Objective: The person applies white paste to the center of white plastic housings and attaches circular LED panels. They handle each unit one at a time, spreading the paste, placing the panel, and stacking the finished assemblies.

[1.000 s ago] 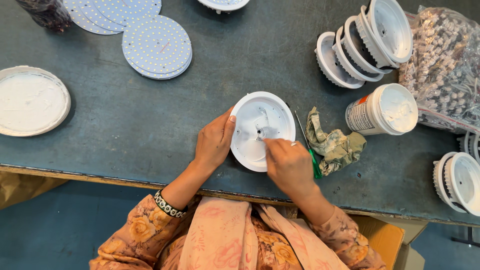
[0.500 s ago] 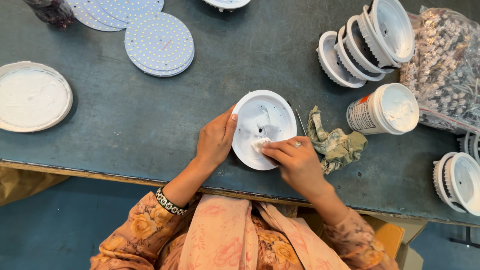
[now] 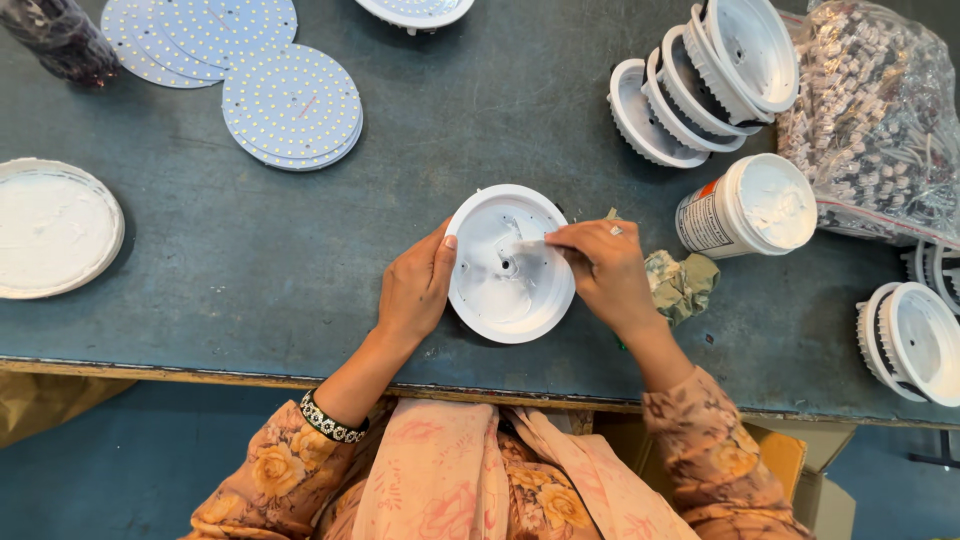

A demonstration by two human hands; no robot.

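Note:
A round white lamp housing (image 3: 510, 265) lies open side up on the dark table near the front edge. My left hand (image 3: 415, 290) grips its left rim and steadies it. My right hand (image 3: 605, 270) pinches a small flat applicator whose tip reaches into the housing, where white paste is smeared on the inner floor. An open tub of white paste (image 3: 755, 205) stands just right of my right hand, and a crumpled greenish rag (image 3: 680, 285) lies beside my right wrist.
Round LED boards (image 3: 290, 105) lie stacked at the back left. A white lid with paste (image 3: 55, 225) sits at the far left. Nested white housings (image 3: 700, 80) lean at the back right, a bag of small parts (image 3: 875, 120) beside them, more housings (image 3: 915, 340) at right.
My right hand has moved from the lower part of the housing up toward its right upper side, dragging the applicator across the inside. My left hand stays on the rim.

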